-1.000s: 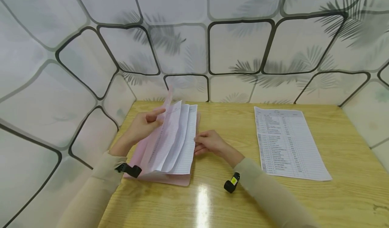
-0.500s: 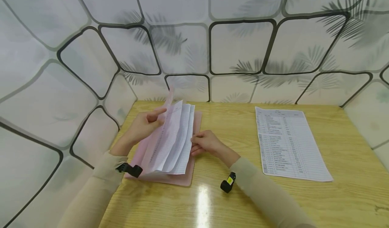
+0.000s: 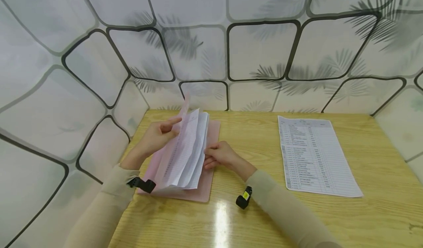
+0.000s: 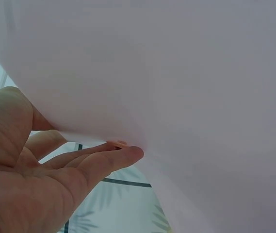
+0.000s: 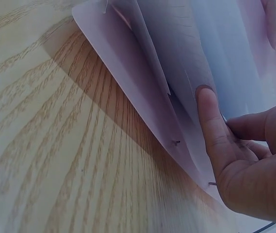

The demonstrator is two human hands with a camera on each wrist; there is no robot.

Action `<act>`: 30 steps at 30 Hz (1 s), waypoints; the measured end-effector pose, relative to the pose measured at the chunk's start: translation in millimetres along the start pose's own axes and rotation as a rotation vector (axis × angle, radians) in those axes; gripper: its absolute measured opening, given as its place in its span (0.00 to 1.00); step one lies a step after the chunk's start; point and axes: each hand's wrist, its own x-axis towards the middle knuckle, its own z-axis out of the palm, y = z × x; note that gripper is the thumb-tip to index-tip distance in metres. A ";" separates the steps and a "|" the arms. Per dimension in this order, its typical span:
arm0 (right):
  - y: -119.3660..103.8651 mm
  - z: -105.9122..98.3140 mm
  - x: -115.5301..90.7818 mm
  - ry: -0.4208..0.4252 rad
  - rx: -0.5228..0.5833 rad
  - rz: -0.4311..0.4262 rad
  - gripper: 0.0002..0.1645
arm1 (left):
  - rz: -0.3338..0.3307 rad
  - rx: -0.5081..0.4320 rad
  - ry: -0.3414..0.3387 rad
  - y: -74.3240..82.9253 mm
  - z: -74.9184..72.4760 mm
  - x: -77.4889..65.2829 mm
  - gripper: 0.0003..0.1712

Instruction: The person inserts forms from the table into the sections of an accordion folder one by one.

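Note:
A pink folder point(image 3: 213, 132) lies at the left of the table, its cover raised, with several white printed sheets point(image 3: 185, 160) fanned inside. My left hand point(image 3: 153, 139) pinches the raised cover near its far part. In the left wrist view, fingers and thumb of the left hand point(image 4: 65, 179) grip the edge of a pale, blurred surface point(image 4: 186, 82). My right hand point(image 3: 223, 155) pinches the free right edge of the sheets, lifting them off the back cover. In the right wrist view the right hand point(image 5: 244, 160) has a fingertip point(image 5: 206, 94) against the paper, over the pink back cover point(image 5: 128, 82).
A single printed sheet point(image 3: 314, 160) lies flat on the wooden table point(image 3: 257, 130) at the right. Patterned wall covering point(image 3: 261, 53) rises directly behind the table and along its left side. Each wrist wears a small black camera point(image 3: 242, 201).
My right hand has moved left with the sheets' edge, baring more of the pink back cover at the right. The left hand has stayed nearly still on the raised cover.

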 end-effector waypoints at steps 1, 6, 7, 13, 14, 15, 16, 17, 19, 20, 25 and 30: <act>-0.2 1.0 0.2 -0.002 0.001 0.001 0.17 | 0.001 0.001 0.000 0.1 0.0 -0.1 0.27; -2.6 6.0 0.5 -0.010 -0.012 0.006 0.17 | -0.003 0.002 0.004 -0.1 0.1 0.0 0.28; -3.3 6.9 0.3 -0.009 -0.019 0.005 0.17 | -0.006 -0.001 0.003 -0.2 0.2 0.0 0.28; -5.5 11.4 1.0 -0.005 -0.037 0.012 0.17 | -0.024 -0.012 0.003 -0.8 0.4 0.1 0.28; -5.4 11.9 1.3 -0.004 -0.034 0.017 0.17 | -0.025 -0.010 0.003 -0.9 0.4 0.1 0.28; -5.4 12.4 1.5 -0.004 -0.037 0.016 0.17 | -0.025 -0.008 0.003 -1.0 0.4 0.0 0.28; -5.3 12.7 1.6 -0.003 -0.039 0.015 0.17 | -0.024 -0.007 0.003 -1.1 0.5 0.2 0.28; -5.1 12.8 1.7 -0.002 -0.039 0.016 0.17 | -0.024 -0.006 0.003 -1.1 0.6 0.2 0.28; -4.9 12.7 1.8 -0.001 -0.038 0.017 0.17 | -0.020 -0.007 0.000 -1.3 0.6 0.3 0.28; -4.8 12.5 1.8 -0.001 -0.038 0.016 0.17 | -0.020 -0.010 -0.001 -1.3 0.5 0.3 0.28; -5.4 9.4 -0.4 -0.009 -0.036 0.001 0.16 | -0.015 -0.022 -0.006 -1.3 -0.1 0.2 0.28; -7.6 2.0 -4.4 -0.021 -0.020 -0.014 0.16 | -0.024 -0.018 -0.007 -2.1 -0.7 0.5 0.28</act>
